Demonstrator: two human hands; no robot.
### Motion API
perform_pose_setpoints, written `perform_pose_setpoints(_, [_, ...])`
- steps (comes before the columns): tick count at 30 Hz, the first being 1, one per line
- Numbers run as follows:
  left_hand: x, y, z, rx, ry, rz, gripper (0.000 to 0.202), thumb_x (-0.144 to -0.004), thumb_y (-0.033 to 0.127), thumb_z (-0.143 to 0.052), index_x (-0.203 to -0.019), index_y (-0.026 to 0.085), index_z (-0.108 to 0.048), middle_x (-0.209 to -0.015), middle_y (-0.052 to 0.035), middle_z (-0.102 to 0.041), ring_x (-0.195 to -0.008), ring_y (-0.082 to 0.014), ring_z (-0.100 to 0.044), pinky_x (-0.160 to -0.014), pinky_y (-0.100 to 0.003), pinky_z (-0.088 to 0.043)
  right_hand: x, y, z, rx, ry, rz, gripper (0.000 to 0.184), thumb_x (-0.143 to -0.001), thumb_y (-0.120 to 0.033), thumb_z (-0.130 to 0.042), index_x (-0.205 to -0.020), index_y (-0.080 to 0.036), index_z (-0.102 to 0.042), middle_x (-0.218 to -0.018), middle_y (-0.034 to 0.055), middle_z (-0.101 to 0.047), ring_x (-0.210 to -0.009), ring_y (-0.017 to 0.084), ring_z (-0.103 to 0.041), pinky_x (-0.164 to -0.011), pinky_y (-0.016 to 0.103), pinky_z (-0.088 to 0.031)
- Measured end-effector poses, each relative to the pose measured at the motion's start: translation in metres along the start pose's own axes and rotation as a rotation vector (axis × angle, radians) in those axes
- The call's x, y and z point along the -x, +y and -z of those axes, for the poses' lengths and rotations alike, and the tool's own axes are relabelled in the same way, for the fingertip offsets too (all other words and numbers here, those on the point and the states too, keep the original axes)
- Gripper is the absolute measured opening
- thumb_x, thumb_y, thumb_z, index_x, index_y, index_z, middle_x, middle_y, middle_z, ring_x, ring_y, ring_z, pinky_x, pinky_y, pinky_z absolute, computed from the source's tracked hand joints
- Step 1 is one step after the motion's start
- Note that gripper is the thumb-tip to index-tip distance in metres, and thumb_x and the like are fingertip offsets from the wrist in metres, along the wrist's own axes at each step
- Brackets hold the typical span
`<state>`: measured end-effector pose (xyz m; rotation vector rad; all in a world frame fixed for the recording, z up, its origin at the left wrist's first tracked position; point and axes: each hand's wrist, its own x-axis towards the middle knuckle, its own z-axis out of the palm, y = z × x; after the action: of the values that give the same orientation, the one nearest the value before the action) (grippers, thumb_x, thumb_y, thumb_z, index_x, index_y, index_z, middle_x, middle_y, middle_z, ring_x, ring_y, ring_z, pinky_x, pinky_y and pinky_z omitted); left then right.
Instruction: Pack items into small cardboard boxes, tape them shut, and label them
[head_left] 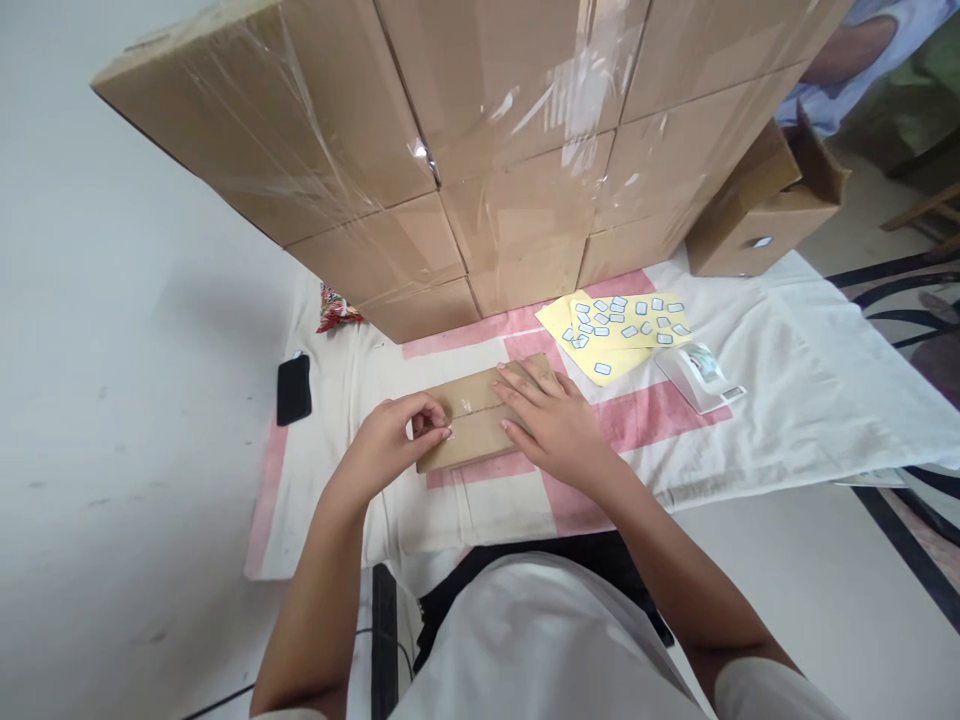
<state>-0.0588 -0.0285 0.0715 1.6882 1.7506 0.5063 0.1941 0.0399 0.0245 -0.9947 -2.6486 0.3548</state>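
cardboard box (472, 430) pinned under flat right hand (553, 422) to steady it; left hand (390, 445) pinching its left end.

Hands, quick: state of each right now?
Left hand: fingertips pinched together at the left end of the small cardboard box; whether they hold anything cannot be told.
Right hand: open, flat on the box.

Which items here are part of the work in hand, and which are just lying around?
In hand: small cardboard box, left hand pinching its end, right hand flat on it.
Lying about: black phone, snack wrapper, yellow sticker sheets, white device, stacked cartons.
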Motion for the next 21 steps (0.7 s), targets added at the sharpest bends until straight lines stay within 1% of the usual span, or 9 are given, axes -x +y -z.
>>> perform_pose_setpoints(3, [0.0, -0.003, -0.001, -0.032, 0.022, -0.027, 0.008, -0.088, 0.03, -0.07, -0.09, 0.025, -0.063, -0.089, 0.0016, -0.067, -0.083, -0.0179, -0.061, -0.079, -0.034, -0.046, 0.0, 0.001, -0.001, -0.003, 0.007, 0.004, 0.047, -0.107, -0.035, -0.041, -0.149, -0.02, -0.053, -0.165, 0.0067, -0.041, -0.154, 0.032, -0.033, -0.116, 0.058, -0.037])
perform_pose_setpoints(5, [-0.001, -0.007, -0.002, -0.085, 0.047, -0.07, 0.011, -0.089, 0.033, -0.07, -0.094, 0.026, -0.063, -0.094, 0.0, -0.066, -0.088, -0.0196, -0.06, -0.084, -0.036, -0.046, 0.0, 0.001, 0.0, -0.004, 0.007, 0.008, 0.047, -0.106, -0.036, -0.041, -0.149, -0.019, -0.053, -0.165, 0.007, -0.042, -0.154, 0.032, -0.034, -0.116, 0.057, -0.037])
perform_pose_setpoints(7, [-0.002, -0.011, -0.002, -0.149, 0.079, -0.122, 0.016, -0.089, 0.037, -0.071, -0.098, 0.026, -0.064, -0.104, -0.0023, -0.066, -0.097, -0.0222, -0.058, -0.091, -0.039, -0.045, -0.001, 0.001, 0.0, -0.002, 0.005, 0.01, 0.047, -0.107, -0.036, -0.041, -0.149, -0.019, -0.054, -0.165, 0.0064, -0.042, -0.154, 0.032, -0.034, -0.117, 0.057, -0.037])
perform_pose_setpoints(9, [-0.003, -0.014, -0.001, -0.199, 0.104, -0.147, 0.019, -0.089, 0.04, -0.072, -0.101, 0.027, -0.065, -0.117, -0.0044, -0.064, -0.107, -0.0251, -0.055, -0.098, -0.042, -0.044, -0.001, 0.001, 0.0, 0.003, 0.006, 0.011, 0.046, -0.107, -0.036, -0.04, -0.148, -0.019, -0.055, -0.165, 0.006, -0.042, -0.154, 0.032, -0.033, -0.117, 0.056, -0.037])
perform_pose_setpoints(12, [-0.005, -0.016, 0.0, -0.217, 0.099, -0.104, 0.021, -0.089, 0.042, -0.072, -0.102, 0.028, -0.066, -0.134, -0.0057, -0.058, -0.123, -0.0291, -0.048, -0.105, -0.047, -0.041, -0.001, 0.0, -0.001, 0.012, 0.01, 0.012, 0.046, -0.107, -0.035, -0.041, -0.147, -0.019, -0.056, -0.165, 0.0066, -0.042, -0.154, 0.032, -0.033, -0.116, 0.057, -0.038])
perform_pose_setpoints(15, [-0.007, -0.016, 0.002, -0.195, 0.059, -0.05, 0.021, -0.088, 0.043, -0.072, -0.103, 0.029, -0.065, -0.146, -0.0047, -0.053, -0.134, -0.0315, -0.044, -0.111, -0.052, -0.037, -0.001, 0.0, -0.002, 0.023, 0.011, 0.017, 0.047, -0.106, -0.035, -0.041, -0.148, -0.019, -0.055, -0.165, 0.0071, -0.042, -0.154, 0.033, -0.033, -0.115, 0.059, -0.038])
perform_pose_setpoints(17, [-0.007, -0.017, 0.002, -0.159, 0.029, -0.031, 0.023, -0.088, 0.043, -0.072, -0.104, 0.029, -0.064, -0.146, -0.004, -0.054, -0.134, -0.0312, -0.046, -0.113, -0.053, -0.034, -0.001, 0.001, -0.002, 0.031, 0.014, 0.02, 0.047, -0.106, -0.035, -0.041, -0.148, -0.02, -0.054, -0.165, 0.0069, -0.042, -0.154, 0.033, -0.033, -0.115, 0.058, -0.039])
perform_pose_setpoints(18, [-0.008, -0.019, 0.002, -0.132, 0.019, -0.021, 0.026, -0.088, 0.044, -0.072, -0.108, 0.03, -0.064, -0.144, -0.0042, -0.056, -0.132, -0.0306, -0.049, -0.114, -0.053, -0.035, -0.001, 0.001, -0.002, 0.036, 0.014, 0.02, 0.047, -0.107, -0.035, -0.041, -0.148, -0.02, -0.054, -0.165, 0.0067, -0.042, -0.154, 0.032, -0.033, -0.115, 0.058, -0.039])
perform_pose_setpoints(21, [-0.009, -0.026, -0.001, -0.006, 0.034, 0.005, 0.049, -0.086, 0.045, -0.074, -0.129, 0.032, -0.057, -0.141, -0.0058, -0.059, -0.129, -0.0296, -0.052, -0.113, -0.05, -0.037, -0.001, 0.0, -0.002, 0.05, 0.012, 0.02, 0.046, -0.107, -0.035, -0.04, -0.148, -0.02, -0.054, -0.165, 0.006, -0.042, -0.154, 0.032, -0.033, -0.115, 0.057, -0.038])
